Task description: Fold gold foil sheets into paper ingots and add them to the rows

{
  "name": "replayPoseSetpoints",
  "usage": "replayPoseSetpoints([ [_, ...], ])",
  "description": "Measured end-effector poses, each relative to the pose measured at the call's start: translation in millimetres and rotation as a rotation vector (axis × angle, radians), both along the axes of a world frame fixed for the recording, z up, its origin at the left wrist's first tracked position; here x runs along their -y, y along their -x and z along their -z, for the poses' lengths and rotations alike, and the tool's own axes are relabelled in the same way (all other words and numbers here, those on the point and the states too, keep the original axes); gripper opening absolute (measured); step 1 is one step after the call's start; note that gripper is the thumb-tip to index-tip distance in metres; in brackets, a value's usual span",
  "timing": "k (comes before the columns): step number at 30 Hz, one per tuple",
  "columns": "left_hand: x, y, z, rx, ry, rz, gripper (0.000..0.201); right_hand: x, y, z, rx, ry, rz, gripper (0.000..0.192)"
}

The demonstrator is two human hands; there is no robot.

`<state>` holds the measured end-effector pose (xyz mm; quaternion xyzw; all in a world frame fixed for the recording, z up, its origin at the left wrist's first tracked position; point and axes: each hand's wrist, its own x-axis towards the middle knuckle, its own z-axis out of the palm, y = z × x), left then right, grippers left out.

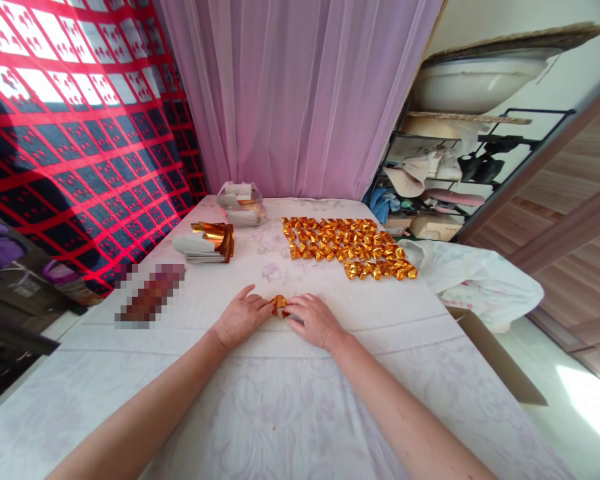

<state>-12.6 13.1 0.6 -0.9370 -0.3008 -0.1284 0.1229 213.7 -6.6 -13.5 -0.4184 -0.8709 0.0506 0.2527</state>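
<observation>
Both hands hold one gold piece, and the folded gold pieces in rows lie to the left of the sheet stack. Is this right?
No: the head view shows the folded gold pieces to the right of the sheet stack; the rest holds.

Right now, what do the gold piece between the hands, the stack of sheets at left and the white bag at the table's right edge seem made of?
Gold piece: probably foil-faced paper, glossy, since it catches light.
Stack of sheets: likely paper, matte and pale along its layered edges, with shiny gold foil-like faces.
White bag: seemingly thin plastic, translucent and crinkled; exact kind unclear.
</observation>
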Motion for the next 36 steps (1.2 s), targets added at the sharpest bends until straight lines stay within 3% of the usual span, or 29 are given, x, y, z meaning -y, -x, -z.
replayPoseSetpoints([
  [13, -3.6, -2.6, 11.1, 0.056, -0.054, -0.053, 0.018, -3.5, 7.0, 8.4, 0.05, -0.011, 0.109, 0.017],
  [19, -2.6, -3.6, 10.7, 0.176, 0.09, -0.113, 0.016, -5.5, 3.2, 11.0, -0.02, -0.015, 0.121, 0.012],
  [29, -5.1, -10.1, 9.5, 0.319, 0.353, -0.271, 0.009, -16.2, -0.9, 6.4, -0.112, 0.163, 0.15, 0.012],
  [36, -4.9, -12.2, 10.0, 0.373, 0.458, -0.344, 0.012, -16.6, 2.0, 5.5, -0.099, 0.189, 0.203, 0.012],
])
